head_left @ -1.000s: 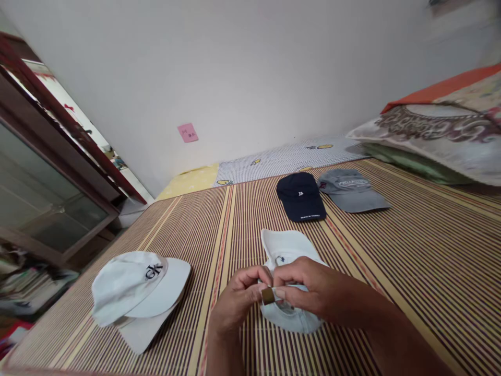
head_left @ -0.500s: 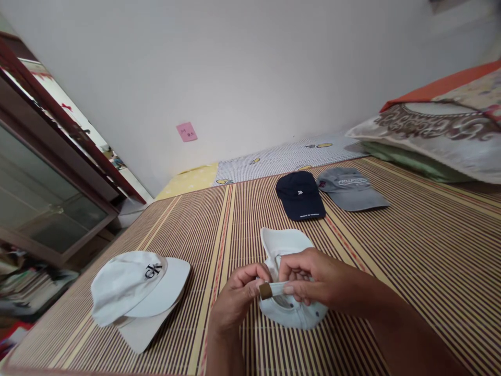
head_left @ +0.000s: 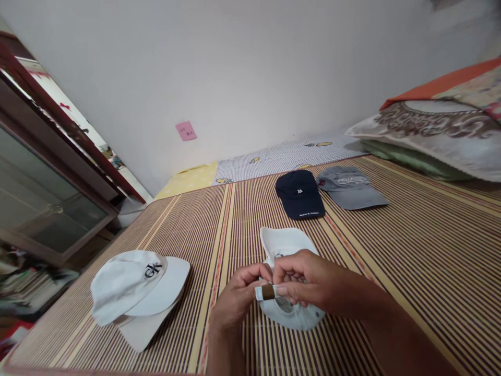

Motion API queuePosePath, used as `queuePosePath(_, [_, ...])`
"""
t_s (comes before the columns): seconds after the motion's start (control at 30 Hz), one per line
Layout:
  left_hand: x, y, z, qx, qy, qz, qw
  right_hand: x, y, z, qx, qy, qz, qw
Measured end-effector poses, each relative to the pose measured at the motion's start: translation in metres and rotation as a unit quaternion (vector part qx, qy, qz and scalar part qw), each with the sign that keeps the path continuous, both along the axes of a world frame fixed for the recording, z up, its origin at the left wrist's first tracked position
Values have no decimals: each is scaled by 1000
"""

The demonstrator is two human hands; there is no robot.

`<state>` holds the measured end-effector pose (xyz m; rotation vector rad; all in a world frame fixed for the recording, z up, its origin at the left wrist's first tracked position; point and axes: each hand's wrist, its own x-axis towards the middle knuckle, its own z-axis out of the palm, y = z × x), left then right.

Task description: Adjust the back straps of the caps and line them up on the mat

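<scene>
A pale cap (head_left: 291, 241) lies on the striped mat, its brim pointing away from me and its back strap toward me. My left hand (head_left: 239, 295) pinches the left end of the strap between thumb and fingers. The right end of the strap is pinched by my right hand (head_left: 307, 282). Between the two hands shows a brown buckle piece (head_left: 268, 292) around the light strap, with a short light end sticking out on its left. My fingers cover part of the cap's opening.
White caps (head_left: 127, 284) lie stacked at the left. A navy cap (head_left: 299, 196) and a grey cap (head_left: 352, 188) are beyond my hands. A pillow (head_left: 438, 136) is at the right, and a glass-fronted cabinet (head_left: 50, 203) stands at the left.
The brown piece now sits further right along the strap, and a light strap end shows on its left. My right hand has shifted slightly left.
</scene>
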<state>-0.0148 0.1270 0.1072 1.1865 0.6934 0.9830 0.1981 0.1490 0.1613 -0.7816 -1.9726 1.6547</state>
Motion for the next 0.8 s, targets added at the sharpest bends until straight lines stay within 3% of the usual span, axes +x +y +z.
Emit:
queuePosePath(0.2, [-2, 1, 1, 6, -11, 31, 999, 20, 9, 1, 53, -3, -35, 998])
queuePosePath(0.43, [-7, 6, -1, 5, -40, 64, 997, 52, 25, -4, 94, -80, -48, 991])
queuePosePath(0.53, [-8, 6, 0, 8, -50, 68, 996, 50, 27, -8, 90, -124, -48, 987])
queuePosePath(0.7, [-13, 5, -2, -9, -40, 82, 996, 40, 26, -17, 35, -79, 1, 996])
queuePosePath(0.8, [-15, 6, -6, -8, 3, 80, 997, 40, 28, -19, 44, -63, 5, 997])
